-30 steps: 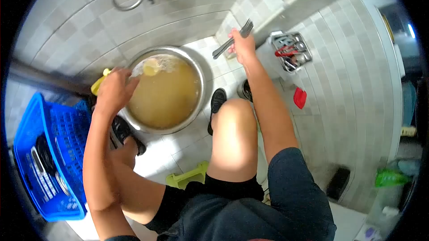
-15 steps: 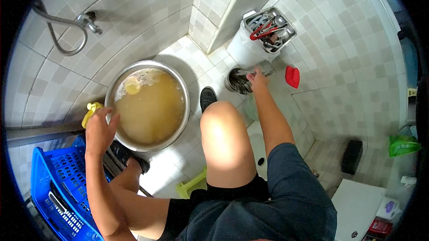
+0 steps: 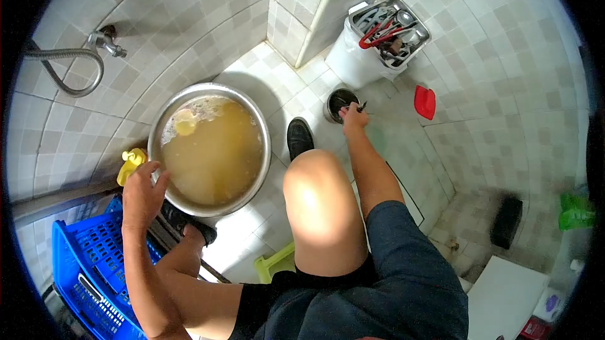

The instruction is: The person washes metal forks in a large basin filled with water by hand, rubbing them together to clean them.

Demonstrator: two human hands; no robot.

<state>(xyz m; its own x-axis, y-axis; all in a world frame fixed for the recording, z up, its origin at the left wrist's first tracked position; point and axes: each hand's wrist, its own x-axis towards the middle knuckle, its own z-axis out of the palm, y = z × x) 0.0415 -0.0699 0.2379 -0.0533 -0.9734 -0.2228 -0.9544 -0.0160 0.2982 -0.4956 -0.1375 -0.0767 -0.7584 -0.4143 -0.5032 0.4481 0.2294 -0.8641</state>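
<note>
- First, note, above and right of the frame's centre, the dark utensil (image 3: 362, 107), gripped between closed fingers of the right hand (image 3: 354, 118); largely hidden, with the number of pieces impossible to tell.
- Immediately beside the grip, see the dark metal cup (image 3: 328, 112), upright on the tiled floor (image 3: 302, 103); set near the black shoe (image 3: 300, 139), probably for easy reach from a low seat.
- Compare, at left of centre, the left hand (image 3: 142, 192), open and without a visible hold, fingers bent at the rim of the metal basin (image 3: 267, 144); perhaps placed there for steadiness, contact with the rim uncertain.
- Within the basin, observe cloudy yellowish liquid (image 3: 214, 163), with a pale round object (image 3: 186, 122) towards the upper left; basin flat on the floor, likely because of its weight when filled.
- Just outside the left rim, find the yellow bottle (image 3: 131, 163), presumably placed for ready use.
- At upper right, note the metal tray (image 3: 423, 40) of mixed utensils atop a white bin (image 3: 353, 63), apparently raised for cleanliness.
- At lower left, see the blue basket (image 3: 104, 245), near the left arm, conceivably for convenience.
</note>
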